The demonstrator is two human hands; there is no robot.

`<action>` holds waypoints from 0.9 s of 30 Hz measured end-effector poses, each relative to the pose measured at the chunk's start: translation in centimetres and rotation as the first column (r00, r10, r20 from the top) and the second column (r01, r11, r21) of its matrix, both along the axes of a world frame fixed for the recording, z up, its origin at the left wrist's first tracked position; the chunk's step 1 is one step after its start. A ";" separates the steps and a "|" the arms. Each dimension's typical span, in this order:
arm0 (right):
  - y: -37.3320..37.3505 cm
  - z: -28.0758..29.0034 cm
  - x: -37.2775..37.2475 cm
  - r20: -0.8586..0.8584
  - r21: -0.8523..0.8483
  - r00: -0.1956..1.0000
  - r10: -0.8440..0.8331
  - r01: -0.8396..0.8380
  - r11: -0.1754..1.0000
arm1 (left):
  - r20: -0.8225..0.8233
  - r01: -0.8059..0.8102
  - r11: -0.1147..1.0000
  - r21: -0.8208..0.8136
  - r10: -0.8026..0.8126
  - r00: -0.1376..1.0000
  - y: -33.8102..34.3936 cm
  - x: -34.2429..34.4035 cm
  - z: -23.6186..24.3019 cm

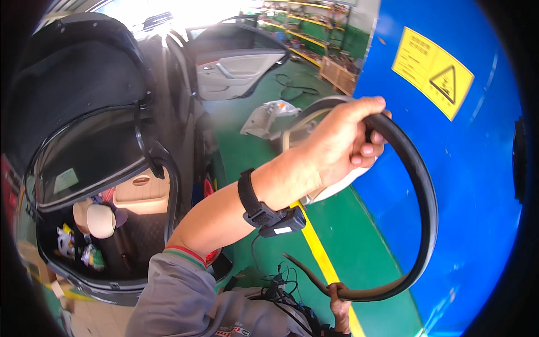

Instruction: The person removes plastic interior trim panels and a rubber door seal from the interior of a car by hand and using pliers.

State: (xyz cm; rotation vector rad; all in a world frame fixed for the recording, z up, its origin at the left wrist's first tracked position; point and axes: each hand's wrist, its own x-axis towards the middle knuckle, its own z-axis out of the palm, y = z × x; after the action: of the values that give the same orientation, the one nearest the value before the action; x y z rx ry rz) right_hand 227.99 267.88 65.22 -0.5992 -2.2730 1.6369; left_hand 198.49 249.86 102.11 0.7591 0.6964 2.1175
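My left hand (345, 137), reaching up from the lower middle with a strap and small device at the wrist, holds a black rubber strip (428, 202) near the top of its curved loop. My right hand (339, 308), low in the view, grips the same strip near its loose, thinner end. The strip arcs down in front of a blue wall or panel (471, 168) with a yellow warning label. Behind my left forearm is a beige piece (325, 189), mostly hidden.
A dark car stands at left, its trunk lid (78, 73) raised over a trunk holding a beige board (140, 199) and bags; a door (236, 73) is open. Pale debris (264, 118) and a black strip lie on the green floor. Shelves (303, 28) and a wooden crate (336, 74) stand behind.
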 end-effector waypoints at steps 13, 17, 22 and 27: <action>5.4 9.4 -31.1 -0.274 0.029 0.948 0.160 -0.158 0.987 | -0.546 -0.232 0.929 -0.289 0.039 0.837 6.1 -19.7 -6.4; 4.4 13.7 -40.8 -0.397 -0.040 0.893 0.214 -0.249 0.968 | -0.550 -0.228 0.929 -0.290 0.033 0.835 6.9 -25.1 -7.0; 2.7 19.0 -50.1 -0.474 -0.156 0.832 0.288 -0.401 0.903 | -0.618 -0.346 0.892 -0.292 0.100 0.779 6.3 -33.7 -6.6; 1.4 22.8 -58.7 -0.515 -0.263 0.804 0.296 -0.477 0.838 | -0.568 -0.372 0.891 -0.259 0.171 0.805 5.6 -41.4 -6.9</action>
State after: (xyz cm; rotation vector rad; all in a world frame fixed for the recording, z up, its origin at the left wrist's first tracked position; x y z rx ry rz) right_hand 169.25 269.28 88.07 0.2186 -1.8111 2.1663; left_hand 157.12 255.47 95.17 1.1017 1.5395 1.9360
